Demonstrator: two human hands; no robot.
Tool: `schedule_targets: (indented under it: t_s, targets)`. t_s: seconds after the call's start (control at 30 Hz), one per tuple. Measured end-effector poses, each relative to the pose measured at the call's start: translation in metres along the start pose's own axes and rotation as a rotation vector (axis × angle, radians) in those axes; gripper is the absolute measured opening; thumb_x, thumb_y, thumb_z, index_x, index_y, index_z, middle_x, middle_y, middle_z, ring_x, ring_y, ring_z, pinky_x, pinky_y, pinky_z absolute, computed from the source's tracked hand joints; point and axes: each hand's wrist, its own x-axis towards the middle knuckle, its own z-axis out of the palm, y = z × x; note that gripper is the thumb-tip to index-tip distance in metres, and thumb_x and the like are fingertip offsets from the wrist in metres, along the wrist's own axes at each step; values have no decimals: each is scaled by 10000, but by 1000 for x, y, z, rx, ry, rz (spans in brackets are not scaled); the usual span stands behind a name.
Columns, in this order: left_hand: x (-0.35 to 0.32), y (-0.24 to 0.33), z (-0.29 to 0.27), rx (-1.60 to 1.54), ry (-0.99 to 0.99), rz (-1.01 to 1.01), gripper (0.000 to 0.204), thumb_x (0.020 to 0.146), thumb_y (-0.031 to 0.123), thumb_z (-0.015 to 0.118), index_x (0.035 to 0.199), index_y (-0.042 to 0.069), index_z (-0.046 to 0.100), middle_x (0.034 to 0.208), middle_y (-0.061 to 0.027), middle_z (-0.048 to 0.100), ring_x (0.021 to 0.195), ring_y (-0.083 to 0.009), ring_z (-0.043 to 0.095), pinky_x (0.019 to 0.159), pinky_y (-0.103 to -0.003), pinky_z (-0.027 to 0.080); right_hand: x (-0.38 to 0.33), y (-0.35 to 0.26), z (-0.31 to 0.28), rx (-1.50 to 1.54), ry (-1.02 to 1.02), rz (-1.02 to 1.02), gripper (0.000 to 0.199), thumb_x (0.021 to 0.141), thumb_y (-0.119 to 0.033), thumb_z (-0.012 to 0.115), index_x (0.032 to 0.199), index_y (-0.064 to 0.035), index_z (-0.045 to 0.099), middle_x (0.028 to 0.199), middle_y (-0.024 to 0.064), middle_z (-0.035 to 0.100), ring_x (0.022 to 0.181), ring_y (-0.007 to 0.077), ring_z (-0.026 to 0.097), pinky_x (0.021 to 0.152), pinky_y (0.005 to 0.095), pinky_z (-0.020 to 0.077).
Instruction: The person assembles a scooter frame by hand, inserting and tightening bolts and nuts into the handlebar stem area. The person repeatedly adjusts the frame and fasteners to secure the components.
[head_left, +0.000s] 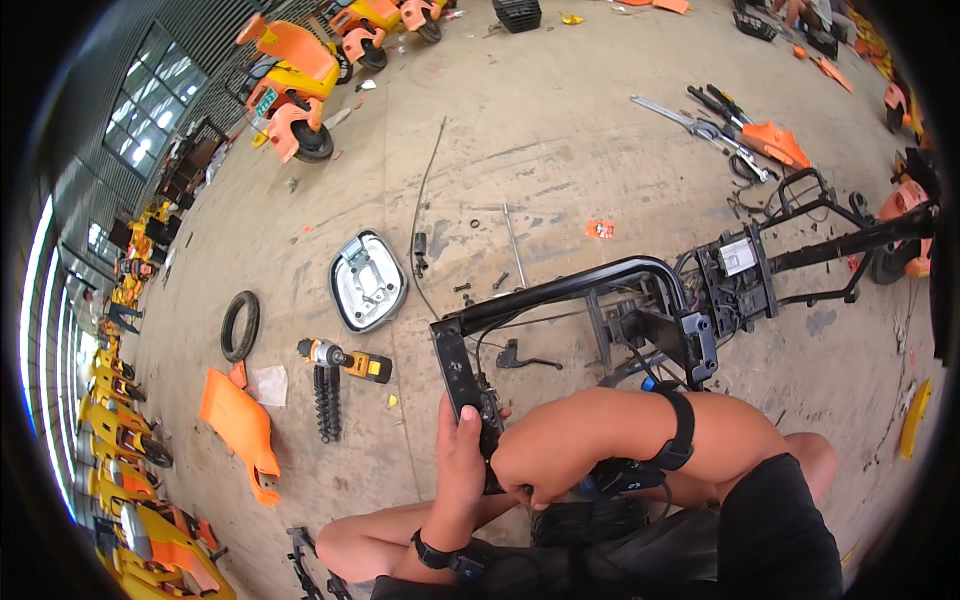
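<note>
A black metal scooter frame lies across the floor in front of me, its near end bent down toward my lap. My left hand is wrapped round the flat upright at that end, thumb along its face. Close beside it on the right, my right hand is curled into a closed grip against the lower part of the upright. Whatever its fingers hold is hidden by the hand. Dark cables and small fittings show between the two hands. Just beyond them a black brake lever rests on the floor.
Left of the frame lie a yellow-black cordless impact wrench, a dark coil spring, a silver-lined shell, a tyre and an orange panel. A metal fork lies far right. Parked scooters stand beyond.
</note>
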Motion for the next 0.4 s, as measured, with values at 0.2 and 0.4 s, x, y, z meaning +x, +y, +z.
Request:
schedule_targets:
  t_s: [0.2,0.4]
  targets:
    - [4,-8,-8,10,6,6,426,1056,367,498,1348,59,452,957,-57,655,713,-97,580,635,-248,494,22,2,9,132,-154,140,140,834,-152,696,846,-19,738,745,79,737,647,190,715,636,338,544]
    - [10,-15,-11,70,-13,123,460,1050,353,516,1389,48,463,1050,-69,606,897,-142,571,811,-294,485,17,-4,10,221,-110,313,531,993,-500,556,1025,12,695,811,108,741,661,203,714,681,345,552]
